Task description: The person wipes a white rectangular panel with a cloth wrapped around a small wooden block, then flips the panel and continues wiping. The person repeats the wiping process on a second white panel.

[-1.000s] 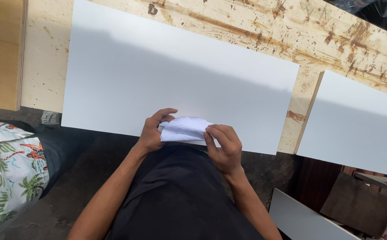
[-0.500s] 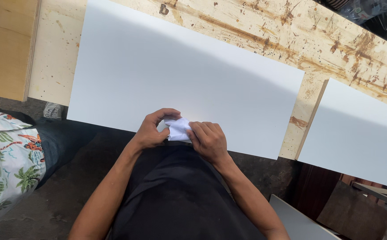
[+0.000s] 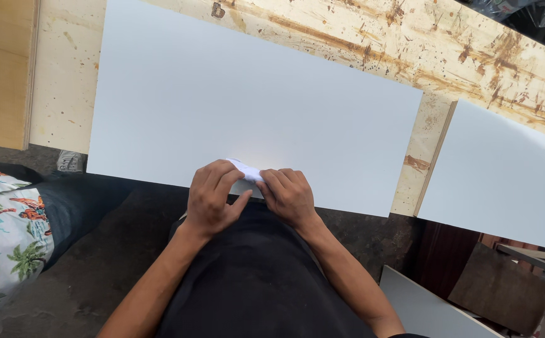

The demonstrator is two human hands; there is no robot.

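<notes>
White, soft and crumpled, a small folded cloth or paper wad (image 3: 246, 173) sits bunched between both hands at the near edge of the large white rectangular board (image 3: 254, 106), roughly midway along that edge. The left hand (image 3: 213, 197) curls over it with fingers bent and pressed close together, thumb reaching across beneath; the right hand (image 3: 288, 195) meets it knuckle to knuckle, fingers likewise folded down onto the wad. Only a corner of the wad shows above the fingertips, so how tightly it is pinched cannot be told exactly.

The risk, as I judge it, lies in the spot: the wad rests right on the board's near edge, above the person's lap in dark clothing, and a loosened grip could let it slip off that edge. Pressing hard so close to the edge might also shift the board, which seems to lie loose on the stained, pale plywood bench top (image 3: 448, 56).

Outward from there, a second white board (image 3: 504, 181) lies toward the right end of the bench, apart from the first, with a strip of bare plywood between them. A plain wooden panel (image 3: 0, 69) fills the far left corner. Nearby on the left is a palm-patterned fabric (image 3: 0, 244); lower right, a dark clutter of panels (image 3: 491, 291). Nothing lies on the board beyond the hands.
</notes>
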